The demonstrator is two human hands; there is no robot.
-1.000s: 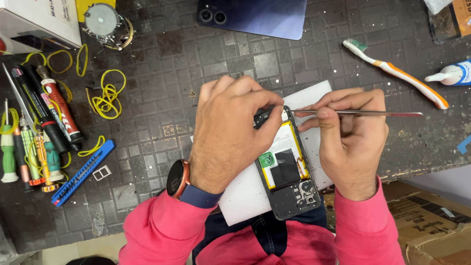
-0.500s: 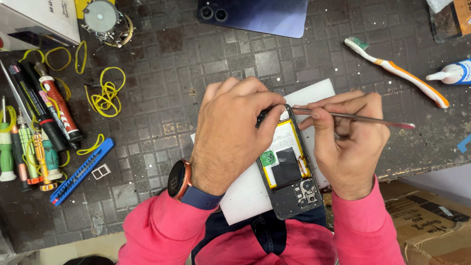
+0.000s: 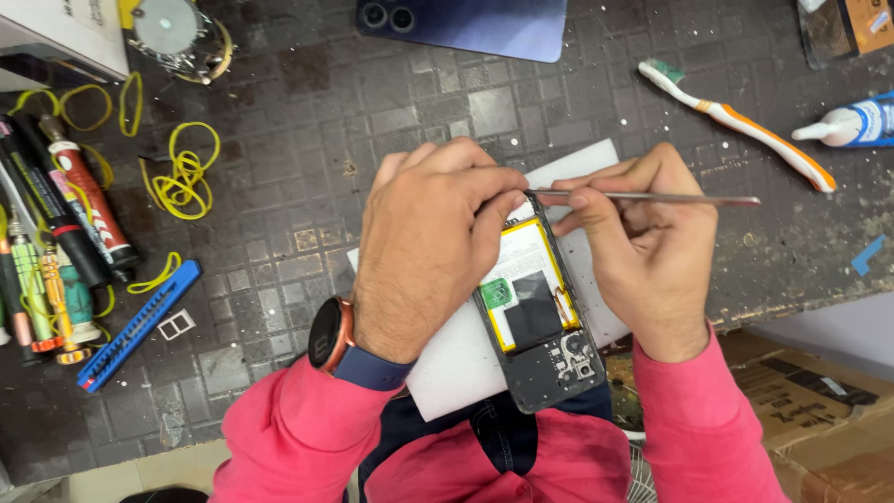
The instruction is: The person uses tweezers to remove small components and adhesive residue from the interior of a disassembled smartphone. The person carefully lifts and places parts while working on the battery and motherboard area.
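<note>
An opened phone (image 3: 538, 321) with its back cover off lies on a white pad (image 3: 456, 368) at the table's near edge, its yellow-edged battery and circuit board showing. My left hand (image 3: 424, 247) covers the phone's upper left part and pinches at its top end. My right hand (image 3: 643, 247) holds thin metal tweezers (image 3: 652, 197), whose tips meet my left fingertips at the phone's top. A smartwatch (image 3: 331, 337) sits on my left wrist.
A blue phone back cover (image 3: 475, 23) lies at the far edge. A toothbrush (image 3: 736, 121) and glue tube (image 3: 852, 123) lie at right. Screwdrivers and markers (image 3: 56, 242), yellow rubber bands (image 3: 182, 172) and a blue tool (image 3: 140, 321) lie at left. A cardboard box (image 3: 810, 410) sits below right.
The tweezers in my right hand have tilted slightly down and then levelled again. My hands stay at the phone's top end.
</note>
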